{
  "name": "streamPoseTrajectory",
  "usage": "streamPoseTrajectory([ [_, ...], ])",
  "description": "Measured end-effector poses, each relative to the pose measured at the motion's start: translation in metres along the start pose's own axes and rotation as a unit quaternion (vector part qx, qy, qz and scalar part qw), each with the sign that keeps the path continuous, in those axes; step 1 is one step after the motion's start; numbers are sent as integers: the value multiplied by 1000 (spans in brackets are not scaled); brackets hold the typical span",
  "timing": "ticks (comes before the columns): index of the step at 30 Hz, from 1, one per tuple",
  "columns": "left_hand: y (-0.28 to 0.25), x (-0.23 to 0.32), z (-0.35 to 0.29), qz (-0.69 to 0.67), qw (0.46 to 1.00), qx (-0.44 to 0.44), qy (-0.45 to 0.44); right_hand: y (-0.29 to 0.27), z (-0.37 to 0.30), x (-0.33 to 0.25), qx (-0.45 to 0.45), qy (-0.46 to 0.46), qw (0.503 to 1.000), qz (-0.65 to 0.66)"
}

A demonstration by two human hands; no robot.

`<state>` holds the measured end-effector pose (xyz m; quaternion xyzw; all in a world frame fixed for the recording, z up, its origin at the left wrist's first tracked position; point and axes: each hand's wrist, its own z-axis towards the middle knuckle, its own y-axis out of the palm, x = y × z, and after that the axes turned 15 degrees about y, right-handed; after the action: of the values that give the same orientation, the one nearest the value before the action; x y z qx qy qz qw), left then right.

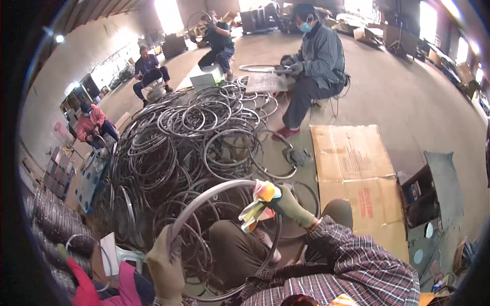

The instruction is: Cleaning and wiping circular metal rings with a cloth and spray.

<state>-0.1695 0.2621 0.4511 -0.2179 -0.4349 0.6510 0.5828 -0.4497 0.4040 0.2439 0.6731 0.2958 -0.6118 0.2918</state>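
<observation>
A grey ring (204,196) is held over the wearer's lap (235,250), arcing from the left hand (166,262), clenched on its left side, away rightward to the right hand (287,204), clutching multicoloured cloth (266,192) at its far edge.

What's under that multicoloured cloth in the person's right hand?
The grey hoop runs up to the cloth and apparently reappears below the right hand. The stretch between is covered, so its surface can't be seen.
</observation>
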Motion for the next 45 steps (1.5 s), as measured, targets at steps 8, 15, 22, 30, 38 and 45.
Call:
streamPoseTrajectory([
  [8,16,13,25,-76,993,-39,80,20,-4,-127,90,-315,898,-294],
  [15,8,-2,3,-29,1000,-3,9,4,-22,47,-5,49,971,232],
  [22,14,3,7,-74,995,-40,51,31,-7,-122,104,-322,899,-278],
  [30,0,-19,-25,-37,998,28,-50,29,-36,66,94,33,985,138],
  [38,-48,-17,-19,-302,937,153,-89,-9,3,-91,28,-140,986,89],
  [45,-56,33,43,-188,982,-18,-24,40,0,-181,-78,-334,884,-318],
])
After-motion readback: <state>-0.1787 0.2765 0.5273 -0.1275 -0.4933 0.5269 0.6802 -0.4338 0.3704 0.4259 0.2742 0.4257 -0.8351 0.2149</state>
